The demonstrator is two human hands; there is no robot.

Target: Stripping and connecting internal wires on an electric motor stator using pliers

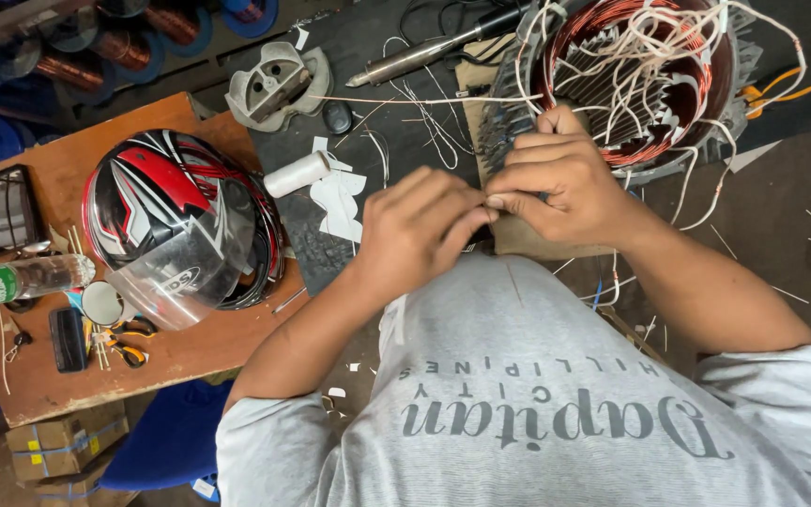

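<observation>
Left hand (420,230): centre of the frame, fingers curled together, fingertips pinched against those of the right hand. What they pinch is too small to tell; it may be a thin white lead.

Right hand (560,183): just right of centre, fingers bent and closed, thumb and forefinger meeting the left fingertips at the centre. Its knuckles lie against the lower left edge of the motor stator (645,80).

Motor stator: upper right of the frame, a round ribbed housing with copper windings (678,141) inside and many white lead wires (668,38) looping out over its rim. Several leads trail down toward the two hands.

Other items:
- Cardboard sheet (518,235), beneath the hands and the stator.
- Roll of white thread (296,175), left of centre, on the dark mat.
- Metal end cover (279,84), upper centre-left.
- Helmet (175,221), red, black and white with clear visor, left of the frame on a wooden board (180,357).
- Plastic bottle (16,282), far left edge, lying on its side.
- Pliers (124,340) with yellow and black grips, lower left on the board
</observation>
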